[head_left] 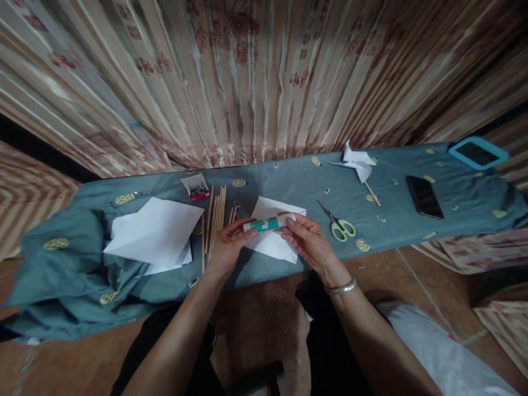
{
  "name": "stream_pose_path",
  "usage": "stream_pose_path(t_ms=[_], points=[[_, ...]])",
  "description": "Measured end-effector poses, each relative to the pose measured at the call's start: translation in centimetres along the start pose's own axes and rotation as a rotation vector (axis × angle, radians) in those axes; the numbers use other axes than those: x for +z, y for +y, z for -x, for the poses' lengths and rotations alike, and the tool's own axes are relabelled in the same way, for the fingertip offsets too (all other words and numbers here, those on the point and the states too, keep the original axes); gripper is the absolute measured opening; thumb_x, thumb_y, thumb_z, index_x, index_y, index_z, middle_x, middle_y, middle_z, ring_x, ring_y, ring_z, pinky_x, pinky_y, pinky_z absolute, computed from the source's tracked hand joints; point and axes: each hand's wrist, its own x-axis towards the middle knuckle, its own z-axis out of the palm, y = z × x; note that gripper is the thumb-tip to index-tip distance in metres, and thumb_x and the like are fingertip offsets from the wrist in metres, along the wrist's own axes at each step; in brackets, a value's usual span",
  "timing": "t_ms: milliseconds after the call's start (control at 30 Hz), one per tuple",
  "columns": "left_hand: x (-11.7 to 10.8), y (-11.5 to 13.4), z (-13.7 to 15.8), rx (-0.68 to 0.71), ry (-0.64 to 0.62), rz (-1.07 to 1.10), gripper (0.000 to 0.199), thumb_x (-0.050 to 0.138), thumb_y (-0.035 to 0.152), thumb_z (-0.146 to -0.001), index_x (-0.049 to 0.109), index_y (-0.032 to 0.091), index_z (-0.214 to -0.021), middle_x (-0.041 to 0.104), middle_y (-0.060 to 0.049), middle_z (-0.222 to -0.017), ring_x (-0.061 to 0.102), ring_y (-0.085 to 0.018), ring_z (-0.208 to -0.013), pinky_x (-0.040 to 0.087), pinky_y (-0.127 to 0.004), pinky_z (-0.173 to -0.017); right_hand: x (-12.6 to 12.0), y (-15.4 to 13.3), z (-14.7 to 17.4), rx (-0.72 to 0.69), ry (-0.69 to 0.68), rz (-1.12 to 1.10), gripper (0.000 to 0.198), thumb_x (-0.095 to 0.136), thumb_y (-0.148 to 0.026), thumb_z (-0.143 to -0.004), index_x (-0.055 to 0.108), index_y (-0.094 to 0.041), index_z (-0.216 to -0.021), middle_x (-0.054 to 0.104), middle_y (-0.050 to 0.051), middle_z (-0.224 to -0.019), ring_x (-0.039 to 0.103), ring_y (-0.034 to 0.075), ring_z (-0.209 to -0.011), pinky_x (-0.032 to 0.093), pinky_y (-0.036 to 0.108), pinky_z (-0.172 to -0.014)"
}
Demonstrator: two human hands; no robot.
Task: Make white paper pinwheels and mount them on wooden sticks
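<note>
A white-and-green tube point(268, 224) lay nearly level between a person's two hands, in front of a creased sheet of white paper point(274, 247) on a cloth-covered table point(284, 179). The tube and fingers hid the middle of the sheet, and the print on the tube's label was too small to read. Whether either hand also touched the paper could not be told. The left hand point(229, 242) covered the lower ends of some of the wooden sticks point(217, 214), and the dark contents of a small red-and-white box point(195, 187) were hard to make out. Both forearms ran out of view at the bottom edge, and the patterned curtain point(264, 82) was cut off at the top.

The left hand pinched one end of the tube between thumb and fingers, some fingertips lost behind it. The right hand point(315, 242), a silver bangle point(341, 287) at its wrist, gripped the other end, thumb in front and lower fingers curled. The forearms angled inward toward the tube.

Scissors point(339, 225) with green handles rested near the right hand; beyond them lay a paper pinwheel point(358, 163) on a stick and a dark phone point(424, 197). Loose white sheets point(152, 231) overlapped left of the sticks.
</note>
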Motion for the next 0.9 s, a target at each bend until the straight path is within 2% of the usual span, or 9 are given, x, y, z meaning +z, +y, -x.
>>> stream_pose_path(t_ms=[133,333,667,800,900], points=[[0.0,0.3,-0.1,-0.022,0.008,0.026,0.038,0.087,0.027,-0.049,0.075,0.017,-0.083,0.075,-0.004,-0.082,0.067,-0.017,-0.078,0.050,-0.033,-0.085,-0.4,0.1,-0.3,-0.022,-0.001,0.019,0.030,0.083,-0.039,-0.063,0.075,-0.022,-0.087,0.074,-0.001,-0.081,0.067,0.008,-0.066,0.054,0.014,-0.060],[-0.2,0.8,-0.4,-0.051,0.017,0.058,0.038,0.089,0.027,-0.045,0.075,0.017,-0.079,0.074,-0.003,-0.078,0.067,-0.016,-0.073,0.051,-0.031,-0.082,-0.5,0.0,-0.8,-0.036,0.019,0.028,0.029,0.085,-0.033,-0.061,0.075,-0.022,-0.085,0.074,-0.002,-0.077,0.067,0.007,-0.064,0.053,0.014,-0.059],[-0.8,1.2,-1.0,-0.058,0.058,0.020,0.037,0.088,0.030,-0.045,0.075,0.017,-0.077,0.072,-0.002,-0.071,0.063,-0.013,-0.065,0.049,-0.025,-0.067,-0.6,-0.2,-1.4,-0.079,0.081,0.081,0.029,0.084,-0.039,-0.060,0.075,-0.022,-0.082,0.073,-0.001,-0.077,0.064,0.008,-0.063,0.051,0.017,-0.056],[-1.3,1.2,-1.4,-0.024,0.051,0.033,0.035,0.087,0.029,-0.047,0.075,0.017,-0.077,0.071,-0.001,-0.070,0.062,-0.012,-0.064,0.048,-0.024,-0.065,-2.0,-1.1,-1.9,-0.172,0.152,0.166,0.028,0.081,-0.040,-0.062,0.074,-0.023,-0.083,0.073,0.000,-0.081,0.063,0.011,-0.067,0.052,0.022,-0.061],[-1.5,1.2,-1.6,-0.012,0.058,0.049,0.035,0.086,0.029,-0.048,0.075,0.017,-0.079,0.071,-0.001,-0.072,0.062,-0.012,-0.065,0.048,-0.024,-0.065,-3.9,-1.8,-2.5,-0.309,0.221,0.392,0.028,0.077,-0.035,-0.065,0.071,-0.023,-0.089,0.073,0.001,-0.084,0.065,0.015,-0.072,0.052,0.029,-0.071]])
